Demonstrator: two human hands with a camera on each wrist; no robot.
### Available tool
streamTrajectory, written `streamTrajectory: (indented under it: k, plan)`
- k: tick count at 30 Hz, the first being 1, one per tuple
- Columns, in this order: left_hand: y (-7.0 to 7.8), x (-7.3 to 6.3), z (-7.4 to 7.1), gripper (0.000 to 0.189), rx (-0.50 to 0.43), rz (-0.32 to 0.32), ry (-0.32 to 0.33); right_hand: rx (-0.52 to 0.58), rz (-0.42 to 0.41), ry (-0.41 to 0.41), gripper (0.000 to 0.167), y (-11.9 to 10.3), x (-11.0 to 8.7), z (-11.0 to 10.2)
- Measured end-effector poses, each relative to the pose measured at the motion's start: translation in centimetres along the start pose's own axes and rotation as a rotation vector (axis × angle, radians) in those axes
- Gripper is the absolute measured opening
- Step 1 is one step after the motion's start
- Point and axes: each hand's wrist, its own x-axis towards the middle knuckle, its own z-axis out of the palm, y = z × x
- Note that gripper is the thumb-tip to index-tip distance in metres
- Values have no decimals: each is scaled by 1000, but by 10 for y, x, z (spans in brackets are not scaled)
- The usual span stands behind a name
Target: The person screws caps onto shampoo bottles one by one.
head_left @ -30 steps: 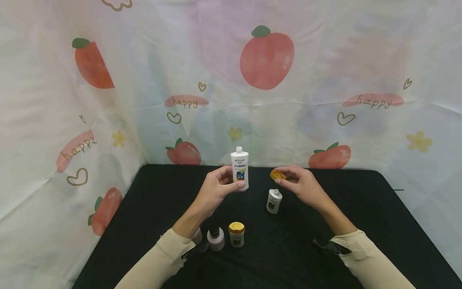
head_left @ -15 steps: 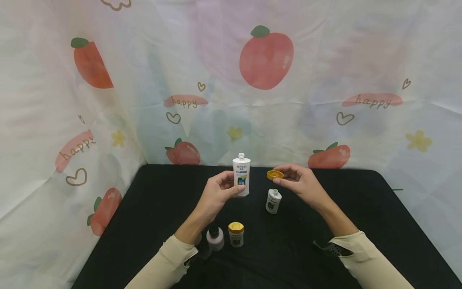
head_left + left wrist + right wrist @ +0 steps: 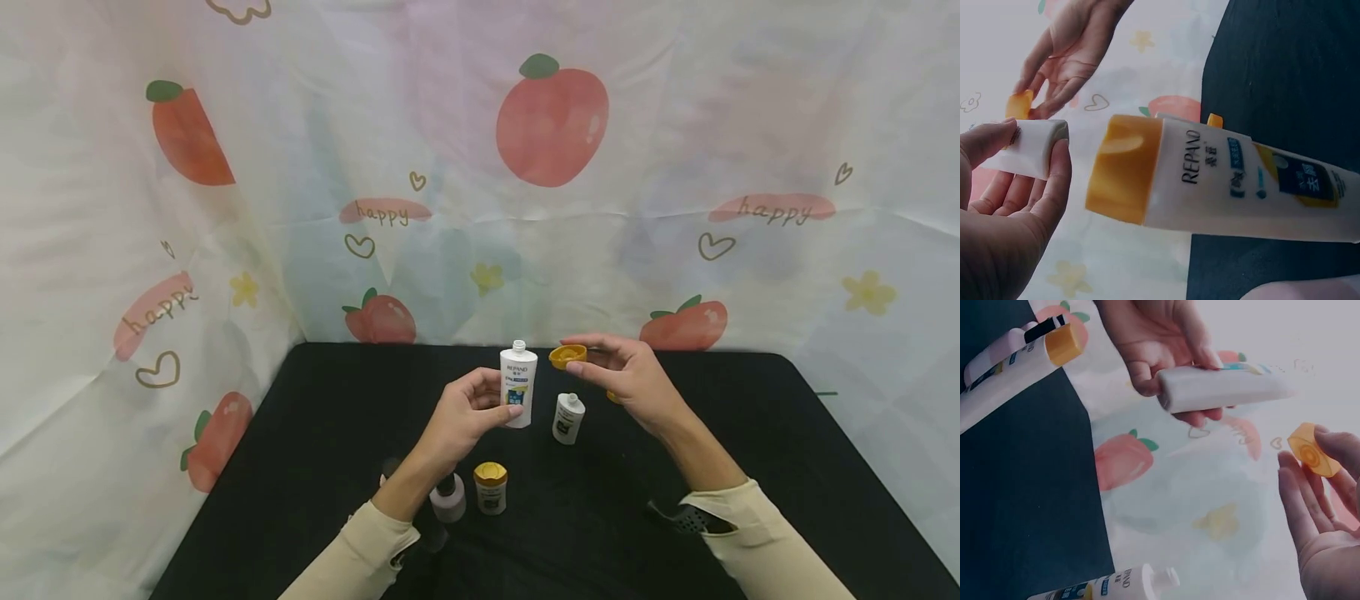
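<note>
My left hand grips a white, uncapped bottle upright above the table, thumb across its labelled front. The bottle's bare narrow neck points up. To its right, the thumb and fingers of my right hand pinch a yellow cap by its edge. In the right wrist view the cap shows its ringed underside. Cap and bottle are apart, the cap near the height of the neck. Below them an uncapped white bottle stands on the table. Another yellow cap is mostly hidden by my right hand.
A white bottle with a yellow cap stands nearer on the black table. Left of it is a pinkish bottle with a black top. My left forearm partly hides another dark-topped bottle. A printed curtain hangs behind.
My left hand has moved right and down with the bottle, towards the cap. My right hand has shifted the cap slightly left and up, and the other cap has come into sight behind it.
</note>
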Motion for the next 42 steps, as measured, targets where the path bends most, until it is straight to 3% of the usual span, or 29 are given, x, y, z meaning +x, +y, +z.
streamTrajectory:
  k: [23, 34, 42]
  plan:
    - [0, -4, 8, 36, 106, 24, -21, 14, -72, -7, 44, -19, 1, 6]
    - [0, -6, 9, 30, 130, 77, -36, -14, -134, -55, 39, -29, 3, 9]
    - [-1, -7, 10, 30, 144, 68, -37, -3, -150, -97, 38, -35, 3, 13]
